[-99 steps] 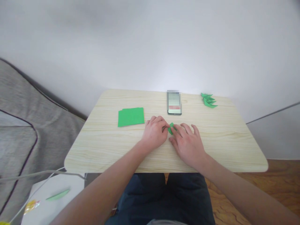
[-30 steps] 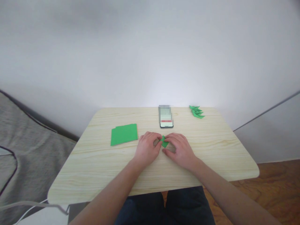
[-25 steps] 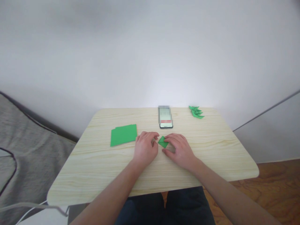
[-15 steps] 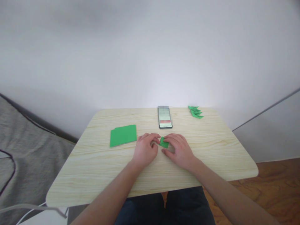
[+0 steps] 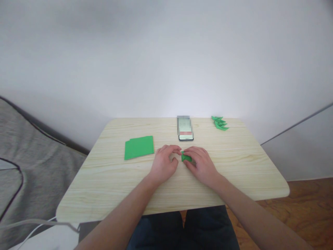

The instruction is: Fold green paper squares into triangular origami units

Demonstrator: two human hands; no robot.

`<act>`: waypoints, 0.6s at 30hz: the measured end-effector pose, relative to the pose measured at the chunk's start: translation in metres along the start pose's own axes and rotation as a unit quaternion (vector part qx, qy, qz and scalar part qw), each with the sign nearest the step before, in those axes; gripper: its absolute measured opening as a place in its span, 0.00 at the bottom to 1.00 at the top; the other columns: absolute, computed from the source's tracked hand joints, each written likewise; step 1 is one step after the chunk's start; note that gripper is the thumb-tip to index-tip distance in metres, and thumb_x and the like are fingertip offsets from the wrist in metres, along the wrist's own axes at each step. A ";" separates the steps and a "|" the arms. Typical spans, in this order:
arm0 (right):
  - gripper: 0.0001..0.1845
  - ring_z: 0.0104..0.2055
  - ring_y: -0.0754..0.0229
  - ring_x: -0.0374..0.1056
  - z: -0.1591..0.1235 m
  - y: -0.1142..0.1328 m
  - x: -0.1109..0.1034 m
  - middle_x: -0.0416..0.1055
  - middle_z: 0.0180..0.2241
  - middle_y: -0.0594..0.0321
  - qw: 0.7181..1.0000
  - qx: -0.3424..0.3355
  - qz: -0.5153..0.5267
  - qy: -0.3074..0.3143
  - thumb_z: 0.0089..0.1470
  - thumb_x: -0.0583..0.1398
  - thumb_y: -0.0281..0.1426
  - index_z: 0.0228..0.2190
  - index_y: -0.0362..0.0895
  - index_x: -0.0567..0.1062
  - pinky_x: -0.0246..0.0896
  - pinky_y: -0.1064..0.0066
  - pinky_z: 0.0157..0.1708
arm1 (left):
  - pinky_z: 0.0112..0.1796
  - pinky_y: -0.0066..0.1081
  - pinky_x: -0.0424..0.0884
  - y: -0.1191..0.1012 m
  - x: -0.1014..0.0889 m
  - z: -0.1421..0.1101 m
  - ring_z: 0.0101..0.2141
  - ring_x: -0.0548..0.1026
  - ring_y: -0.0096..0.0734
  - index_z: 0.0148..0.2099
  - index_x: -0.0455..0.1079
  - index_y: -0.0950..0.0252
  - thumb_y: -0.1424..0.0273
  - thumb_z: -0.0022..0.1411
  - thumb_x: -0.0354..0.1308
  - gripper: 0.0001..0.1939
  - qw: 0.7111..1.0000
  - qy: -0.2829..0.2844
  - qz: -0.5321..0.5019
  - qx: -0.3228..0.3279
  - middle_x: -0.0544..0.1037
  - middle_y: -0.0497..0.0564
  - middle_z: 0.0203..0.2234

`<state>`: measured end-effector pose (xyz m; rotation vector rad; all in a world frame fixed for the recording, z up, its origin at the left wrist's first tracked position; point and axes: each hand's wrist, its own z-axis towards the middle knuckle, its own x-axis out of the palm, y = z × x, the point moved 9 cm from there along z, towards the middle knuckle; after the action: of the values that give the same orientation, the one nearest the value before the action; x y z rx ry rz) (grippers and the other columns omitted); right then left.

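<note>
A small folded piece of green paper [image 5: 186, 157] rests on the table between my hands, partly covered by fingers. My right hand [image 5: 201, 163] grips it, thumb on the near side and fingertips on the far side. Just to its left, my left hand [image 5: 165, 163] is curved with a gap between thumb and fingers, and nothing shows in it. Its fingertips come close to the paper's left end; I cannot tell whether they touch.
A stack of green paper sheets [image 5: 139, 147] lies at the left of the wooden table [image 5: 104, 180]. A phone [image 5: 185, 128] with its screen lit lies toward the wall. Several folded green paper pieces [image 5: 220, 123] sit at the back right. Grey fabric [image 5: 47, 166] is beyond the left edge.
My left fingers have come off the green paper. My right thumb has closed in, and the paper now looks narrower and folded up. The whole view has shifted slightly.
</note>
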<state>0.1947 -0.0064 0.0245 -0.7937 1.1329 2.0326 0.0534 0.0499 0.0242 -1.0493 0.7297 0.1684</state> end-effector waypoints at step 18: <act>0.18 0.57 0.47 0.71 0.000 0.000 -0.002 0.78 0.53 0.57 1.000 -0.001 0.004 -0.003 0.58 0.63 0.28 0.50 0.49 0.77 0.62 0.48 0.60 | 0.50 0.47 0.65 -0.011 0.002 -0.003 0.47 0.73 0.42 0.37 0.81 0.55 0.78 0.57 0.59 0.13 0.992 0.013 0.123 0.024 0.80 0.50 0.40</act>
<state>0.1959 -0.0072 0.0255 -0.7855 1.1318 2.0412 0.0587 0.0407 0.0302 -0.9152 0.8825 0.3486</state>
